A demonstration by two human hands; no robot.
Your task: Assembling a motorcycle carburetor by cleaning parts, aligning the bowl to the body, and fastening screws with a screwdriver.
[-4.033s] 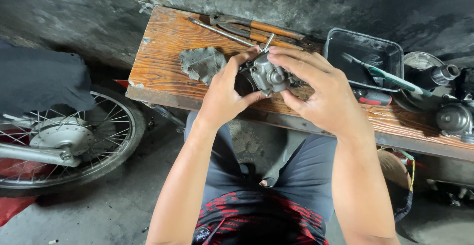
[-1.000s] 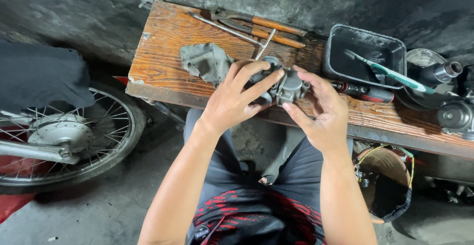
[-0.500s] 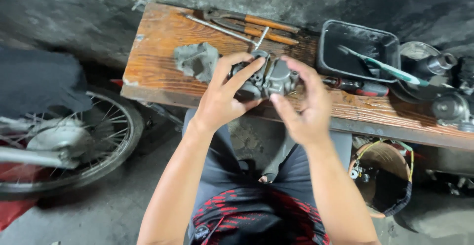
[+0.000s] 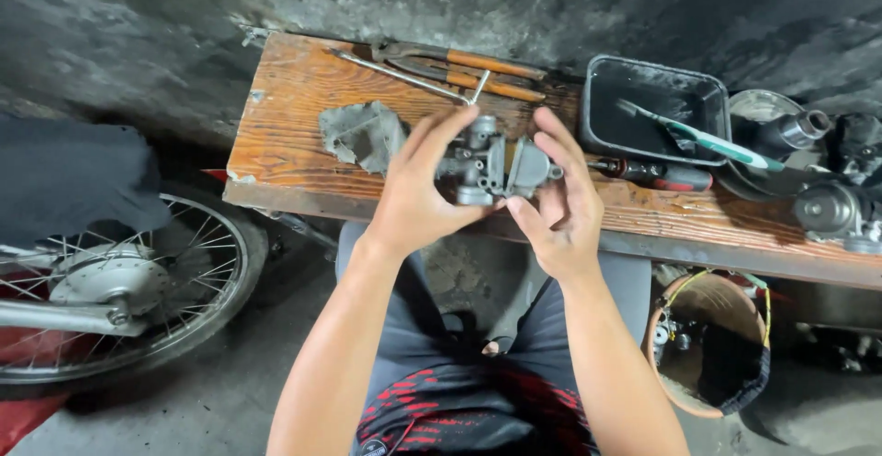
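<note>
I hold a small grey metal carburetor [image 4: 496, 164] between both hands, just above the front edge of a worn wooden bench [image 4: 285, 148]. My left hand [image 4: 418, 194] grips its left side, fingers stretched over the top. My right hand [image 4: 560, 208] supports its right side, thumb under the body and fingers raised behind it. A dirty grey rag [image 4: 363, 135] lies on the bench just left of my left hand.
Pliers with orange handles [image 4: 469, 66] and a thin metal rod [image 4: 400, 75] lie at the back. A black tray [image 4: 652, 107] holds a green toothbrush [image 4: 694, 135]; a red-handled screwdriver [image 4: 657, 174] lies before it. Engine parts [image 4: 827, 208] sit right, a wheel [image 4: 119, 281] left, a basket [image 4: 712, 341] below.
Both hands have turned the carburetor between them. My right hand has shifted from covering its top to cupping its right side with fingers opened upward.
</note>
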